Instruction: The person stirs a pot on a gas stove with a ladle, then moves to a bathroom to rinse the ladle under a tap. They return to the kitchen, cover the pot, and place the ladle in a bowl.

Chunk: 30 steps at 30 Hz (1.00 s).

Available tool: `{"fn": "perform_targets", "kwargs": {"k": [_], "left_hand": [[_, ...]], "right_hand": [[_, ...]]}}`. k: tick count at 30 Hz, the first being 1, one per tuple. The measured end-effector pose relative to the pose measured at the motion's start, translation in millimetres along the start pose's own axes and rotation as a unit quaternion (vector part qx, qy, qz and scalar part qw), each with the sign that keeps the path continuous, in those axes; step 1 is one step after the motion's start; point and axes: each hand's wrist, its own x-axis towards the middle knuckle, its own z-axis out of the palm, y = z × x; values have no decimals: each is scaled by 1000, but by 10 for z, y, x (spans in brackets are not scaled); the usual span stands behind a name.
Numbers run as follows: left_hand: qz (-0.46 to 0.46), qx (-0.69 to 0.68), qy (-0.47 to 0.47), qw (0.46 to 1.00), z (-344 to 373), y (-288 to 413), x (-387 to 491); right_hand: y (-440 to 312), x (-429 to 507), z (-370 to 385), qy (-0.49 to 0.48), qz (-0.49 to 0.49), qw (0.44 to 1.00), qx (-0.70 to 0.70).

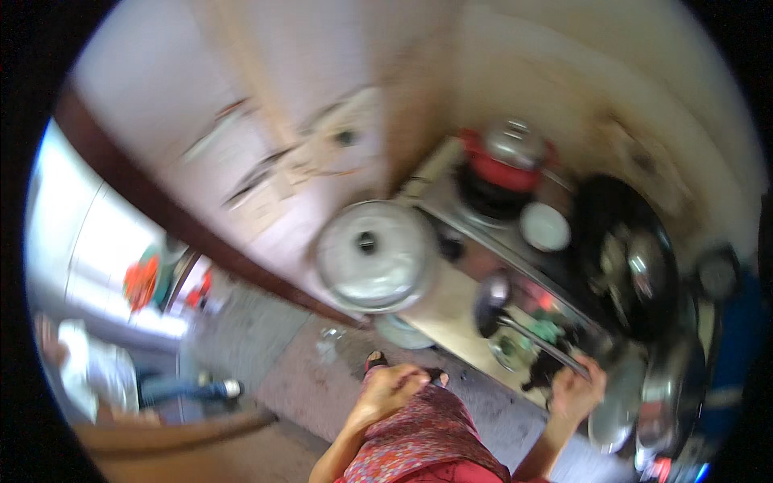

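My right hand (575, 391) grips the handle end of a metal ladle (546, 347). The ladle's round bowl reaches up and left over the light countertop (450, 317), beside a glass jar (510, 350) with a green cloth or bag (546, 329) behind it. My left hand (395, 386) hangs in front of my patterned skirt, fingers curled together, with nothing visible in it. Beyond it, a large pot with a domed metal lid (373, 256) stands at the counter's left end. Motion blur softens the picture.
A gas stove (438, 184) carries a red pot (507, 172) with a glass lid. Near it are a white bowl (545, 226) and a black wok (625, 253) holding a metal utensil. More pans (616, 404) lie at right. A person (99, 368) is beyond the doorway at left.
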Motion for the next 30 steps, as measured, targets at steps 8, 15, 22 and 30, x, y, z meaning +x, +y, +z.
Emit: {"fn": "perform_targets", "kwargs": {"k": [8, 15, 22, 30], "left_hand": [[34, 22, -52, 998, -288, 537, 595], [307, 161, 49, 937, -635, 1843, 2388], [293, 392, 194, 850, -372, 2640, 4170], [182, 493, 115, 843, -226, 2755, 4779]], "right_hand": [[-207, -312, -295, -89, -115, 988, -60], [-253, -758, -694, -47, -230, 961, -149], [-107, -1166, -604, 86, -312, 943, -79], [151, -1376, -451, 47, -305, 951, -24]]}}
